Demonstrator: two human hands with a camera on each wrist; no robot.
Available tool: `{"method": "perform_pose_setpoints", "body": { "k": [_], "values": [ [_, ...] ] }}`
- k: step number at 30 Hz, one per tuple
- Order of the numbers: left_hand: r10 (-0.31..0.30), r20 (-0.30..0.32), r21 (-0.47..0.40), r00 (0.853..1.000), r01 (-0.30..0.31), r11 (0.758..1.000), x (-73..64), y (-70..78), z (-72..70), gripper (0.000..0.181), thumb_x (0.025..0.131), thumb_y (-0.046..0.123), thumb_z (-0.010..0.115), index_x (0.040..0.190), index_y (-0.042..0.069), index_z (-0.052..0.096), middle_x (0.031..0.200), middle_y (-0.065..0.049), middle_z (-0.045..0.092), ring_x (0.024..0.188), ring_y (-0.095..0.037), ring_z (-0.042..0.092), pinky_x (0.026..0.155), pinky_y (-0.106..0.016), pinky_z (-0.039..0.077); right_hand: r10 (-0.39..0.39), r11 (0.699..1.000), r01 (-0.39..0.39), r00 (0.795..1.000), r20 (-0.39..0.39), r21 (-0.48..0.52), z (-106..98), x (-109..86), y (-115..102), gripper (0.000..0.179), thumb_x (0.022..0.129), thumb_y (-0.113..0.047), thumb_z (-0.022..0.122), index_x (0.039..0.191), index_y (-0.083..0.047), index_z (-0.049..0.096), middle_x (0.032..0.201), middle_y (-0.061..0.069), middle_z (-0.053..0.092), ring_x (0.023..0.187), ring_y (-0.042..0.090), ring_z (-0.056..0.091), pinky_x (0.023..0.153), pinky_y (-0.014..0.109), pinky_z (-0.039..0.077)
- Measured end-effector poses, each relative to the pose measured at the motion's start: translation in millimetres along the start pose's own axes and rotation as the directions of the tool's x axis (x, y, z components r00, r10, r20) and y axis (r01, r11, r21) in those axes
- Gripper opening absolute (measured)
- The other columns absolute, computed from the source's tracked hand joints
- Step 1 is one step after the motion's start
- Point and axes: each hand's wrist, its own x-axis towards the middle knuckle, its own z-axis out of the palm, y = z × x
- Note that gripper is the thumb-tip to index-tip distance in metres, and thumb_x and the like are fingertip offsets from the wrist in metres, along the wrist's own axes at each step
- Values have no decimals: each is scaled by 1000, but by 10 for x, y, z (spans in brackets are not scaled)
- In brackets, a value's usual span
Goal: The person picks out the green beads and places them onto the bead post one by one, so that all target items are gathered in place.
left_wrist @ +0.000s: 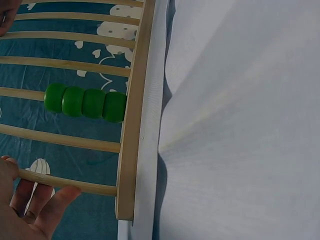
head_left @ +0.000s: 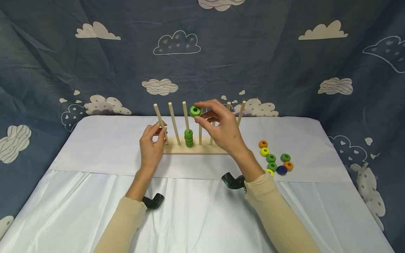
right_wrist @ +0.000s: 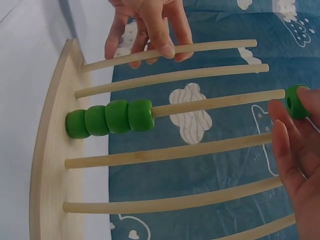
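Note:
A wooden peg rack stands on the table with a row of upright pegs. Several green beads are stacked at the bottom of the third peg from the left. My right hand pinches another green bead between thumb and fingers. In the right wrist view this bead is close to the tip of the third peg, its hole partly showing. My left hand grips the leftmost peg between thumb and fingers, which steadies at mid-height of that peg.
To the right of the rack lie loose beads: an orange bead, a yellow bead, several green ones and a dark blue bead. White cloth covers the table. A dark cloud-patterned curtain hangs behind.

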Motion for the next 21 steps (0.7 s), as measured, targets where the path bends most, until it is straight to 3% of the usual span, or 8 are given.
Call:
{"method": "perform_pose_setpoints", "body": {
  "k": [21],
  "values": [
    [-4,10,-10,1000,4,1000,-5,11,-7,17,100,7,68,115,5,76,95,-19,63,90,-12,64,64,-28,69,-32,999,33,998,-50,19,119,145,-64,35,96,-7,74,131,-4,68,120,15,66,86,24,77,76,21,64]
  ]
}}
